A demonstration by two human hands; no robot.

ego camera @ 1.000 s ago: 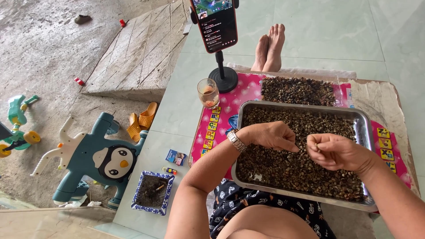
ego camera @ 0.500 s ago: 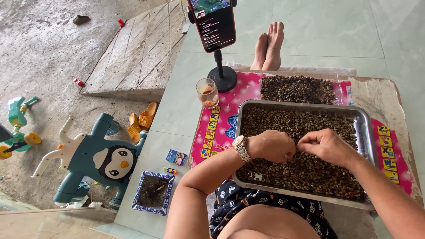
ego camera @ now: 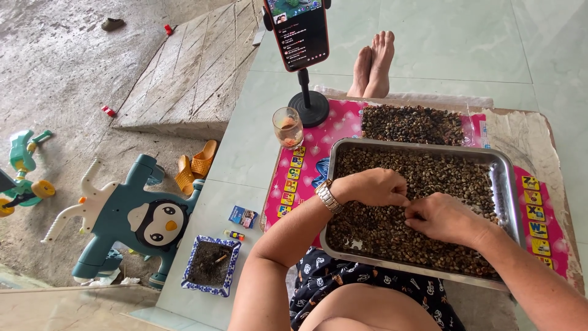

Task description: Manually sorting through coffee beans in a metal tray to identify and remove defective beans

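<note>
A steel tray [ego camera: 509, 179] rests across my lap, filled with brownish beans [ego camera: 444, 175]. My left hand [ego camera: 370, 186], with a metal watch on the wrist, is curled into a loose fist over the middle of the tray. My right hand [ego camera: 446, 219] lies palm down just to its right, fingers bent and pinching at the beans. The two hands' fingertips meet above the bean layer. What lies inside the left fist is hidden.
Beyond the tray, a pile of darker beans [ego camera: 410, 124] lies on a pink mat [ego camera: 309, 160]. A glass [ego camera: 288, 127] and a phone on a stand [ego camera: 298, 34] are at the mat's far left. Bare feet [ego camera: 372, 64] lie ahead. An ashtray [ego camera: 210, 265], a penguin toy [ego camera: 131, 217] and sandals [ego camera: 197, 164] sit to the left.
My right hand, raised with a bean pinched a second ago, has dropped onto the beans and moved left. My left hand dipped toward me, then returned, and its fingertips now meet the right's.
</note>
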